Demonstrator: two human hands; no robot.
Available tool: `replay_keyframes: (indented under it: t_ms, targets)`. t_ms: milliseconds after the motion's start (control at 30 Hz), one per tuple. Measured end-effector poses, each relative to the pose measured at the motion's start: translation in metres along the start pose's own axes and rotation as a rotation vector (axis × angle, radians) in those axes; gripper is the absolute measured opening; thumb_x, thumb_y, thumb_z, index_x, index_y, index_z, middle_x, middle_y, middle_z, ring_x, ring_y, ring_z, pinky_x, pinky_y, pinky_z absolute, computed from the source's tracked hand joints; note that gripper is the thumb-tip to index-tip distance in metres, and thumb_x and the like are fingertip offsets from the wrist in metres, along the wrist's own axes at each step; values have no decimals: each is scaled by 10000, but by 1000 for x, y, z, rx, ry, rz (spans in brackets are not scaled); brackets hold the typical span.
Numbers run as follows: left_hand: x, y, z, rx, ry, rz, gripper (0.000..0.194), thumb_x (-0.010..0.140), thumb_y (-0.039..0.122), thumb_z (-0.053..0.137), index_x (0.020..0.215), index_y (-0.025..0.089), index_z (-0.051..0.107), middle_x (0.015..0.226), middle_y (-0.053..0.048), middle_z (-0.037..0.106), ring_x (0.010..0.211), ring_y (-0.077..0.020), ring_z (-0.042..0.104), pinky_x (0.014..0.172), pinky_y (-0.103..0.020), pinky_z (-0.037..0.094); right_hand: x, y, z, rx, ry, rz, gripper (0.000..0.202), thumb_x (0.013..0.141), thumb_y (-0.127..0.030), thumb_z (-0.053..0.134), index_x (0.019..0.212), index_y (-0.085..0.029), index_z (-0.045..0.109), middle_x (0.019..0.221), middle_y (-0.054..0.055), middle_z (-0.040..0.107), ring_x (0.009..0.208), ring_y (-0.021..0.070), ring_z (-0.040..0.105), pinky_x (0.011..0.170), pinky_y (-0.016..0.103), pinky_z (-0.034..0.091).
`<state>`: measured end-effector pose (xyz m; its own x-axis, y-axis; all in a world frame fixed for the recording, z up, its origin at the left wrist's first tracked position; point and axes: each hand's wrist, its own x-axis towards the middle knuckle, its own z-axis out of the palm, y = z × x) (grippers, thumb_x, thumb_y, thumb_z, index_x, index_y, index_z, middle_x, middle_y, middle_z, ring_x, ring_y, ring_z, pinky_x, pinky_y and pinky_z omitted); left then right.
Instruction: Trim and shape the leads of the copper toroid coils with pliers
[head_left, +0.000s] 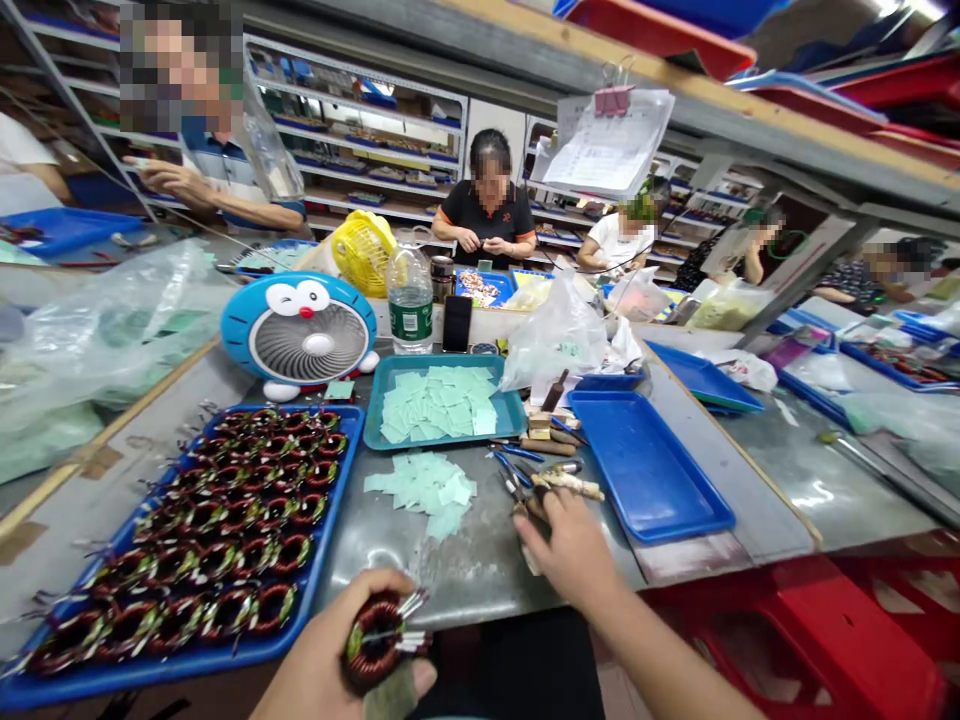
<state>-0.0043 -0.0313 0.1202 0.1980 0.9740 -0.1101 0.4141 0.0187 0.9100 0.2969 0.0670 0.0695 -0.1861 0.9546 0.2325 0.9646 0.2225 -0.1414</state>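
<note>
Close to the front edge, my left hand [319, 650] is closed around a copper-wound toroidal coil [373, 640] with white-sleeved leads and a yellow-green band. A pale green piece [394, 695] sits at the coil's lower side, by my thumb. My right hand [574, 545] is on the metal table among hand tools, its fingers curled over a dark handle; what exactly they grip is partly hidden. Beside it are blue-handled pliers [517, 470] and a whitish wrapped handle [570, 486]. Loose pale green square sheets [427, 490] are piled left of my right hand.
On the left, a blue tray [319, 560] bears rows of similar coils. A teal tray [369, 425] bears more green sheets. A blue tray [652, 470] lies at right. Behind stand a cartoon fan [300, 335], a water bottle [410, 310] and a phone [457, 323]. Several people sit beyond.
</note>
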Motion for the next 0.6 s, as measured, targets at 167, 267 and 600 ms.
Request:
replay_keyframes:
  t_ms: [167, 267, 600]
  targets:
    - [12, 7, -2, 175, 6, 96, 497, 815, 494, 773, 1205, 263, 569, 1055, -38, 661, 910, -227, 675, 804, -322, 544, -14, -21, 21, 108, -66, 84, 343, 913, -436, 685, 1034, -115, 672, 1207, 242, 613, 1052, 366, 588, 910, 484, 452]
    - [15, 15, -4, 277, 19, 110, 474, 738, 505, 838, 1045, 227, 606, 932, -25, 639, 831, -229, 640, 715, -316, 512, -1, -16, 20, 245, -113, 131, 197, 841, -305, 704, 932, -133, 679, 1066, 204, 662, 1022, 361, 609, 904, 479, 461]
    - [18, 18, -1, 222, 123, 9, 575, 695, 548, 859, 1075, 215, 587, 933, -24, 685, 819, -231, 644, 704, -318, 511, -51, 9, -26, 1523, -313, 486, 558, 904, -634, 516, 1237, -196, 610, 1193, 162, 688, 1002, 316, 707, 699, 385, 562]
